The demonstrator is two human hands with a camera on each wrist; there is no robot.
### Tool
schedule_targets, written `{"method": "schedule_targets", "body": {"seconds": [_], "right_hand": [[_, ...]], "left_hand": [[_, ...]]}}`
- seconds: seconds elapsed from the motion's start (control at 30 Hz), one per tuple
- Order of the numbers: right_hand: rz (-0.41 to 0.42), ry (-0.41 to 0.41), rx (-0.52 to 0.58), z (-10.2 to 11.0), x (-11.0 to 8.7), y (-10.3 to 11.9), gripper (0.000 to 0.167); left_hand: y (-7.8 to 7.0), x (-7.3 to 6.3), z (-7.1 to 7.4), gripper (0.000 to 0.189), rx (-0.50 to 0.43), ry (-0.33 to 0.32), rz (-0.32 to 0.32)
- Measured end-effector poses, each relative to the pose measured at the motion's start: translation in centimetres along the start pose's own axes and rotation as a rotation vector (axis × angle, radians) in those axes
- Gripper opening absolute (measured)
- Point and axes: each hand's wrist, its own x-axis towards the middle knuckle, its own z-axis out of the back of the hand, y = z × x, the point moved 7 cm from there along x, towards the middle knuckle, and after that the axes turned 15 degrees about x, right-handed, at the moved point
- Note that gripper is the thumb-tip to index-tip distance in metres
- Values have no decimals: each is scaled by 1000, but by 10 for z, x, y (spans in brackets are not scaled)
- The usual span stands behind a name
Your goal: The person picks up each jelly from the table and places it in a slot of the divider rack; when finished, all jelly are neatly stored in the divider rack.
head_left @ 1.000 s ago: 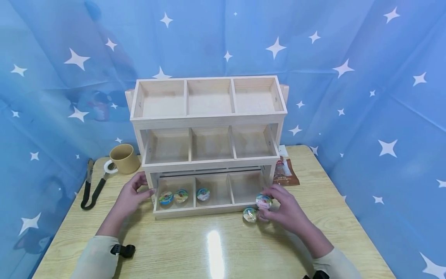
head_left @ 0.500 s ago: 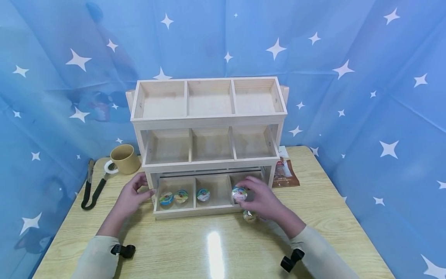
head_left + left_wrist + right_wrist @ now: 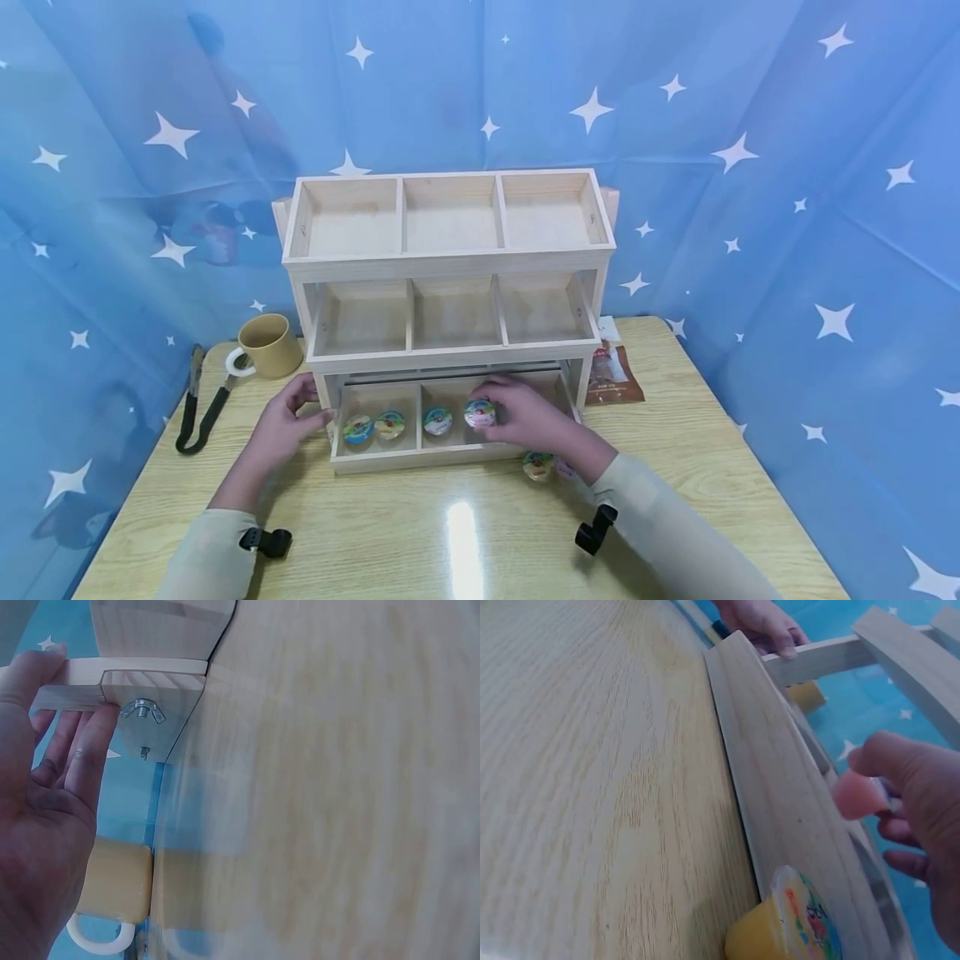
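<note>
My right hand (image 3: 525, 412) pinches a pink jelly cup (image 3: 857, 796) between thumb and fingers, over the middle compartment of the rack's bottom tray. My left hand (image 3: 288, 417) grips the left end of that wooden rack (image 3: 82, 682), thumb on one face and fingers on the other. Just left of the held cup, another jelly cup (image 3: 437, 421) lies in the middle compartment. Two more, a blue-rimmed jelly cup (image 3: 358, 428) and a yellowish one (image 3: 390, 424), are in the left compartment. In front of the tray on the table stands a yellow jelly cup (image 3: 761, 934), with a pink one (image 3: 564, 469) beside it.
The rack's top tray (image 3: 450, 261) and middle tray (image 3: 453, 356) rise in steps behind the bottom one. A tan mug (image 3: 272, 346) and black-handled tongs (image 3: 201, 421) lie left of the rack. A brown packet (image 3: 613, 379) is at its right. A blue star-patterned cloth (image 3: 750, 250) surrounds the table.
My right hand has lifted the pink jelly cup from the tray's right front corner and carried it left, over the middle compartment. The left hand has stayed on the rack.
</note>
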Motion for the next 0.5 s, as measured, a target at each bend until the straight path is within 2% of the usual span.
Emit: {"method": "schedule_targets", "body": {"seconds": [0.2,0.37,0.5], "right_hand": [[51,68,-64,-11,10,-2,51],[85,71,-109,-16,15,-4,48],[98,72,-194,-19,17,-6,46]], "left_hand": [[1,0,0,56,4,-2,1],[2,0,-1,57,2,-2,2],[1,0,0,57,5,-3,3]]}}
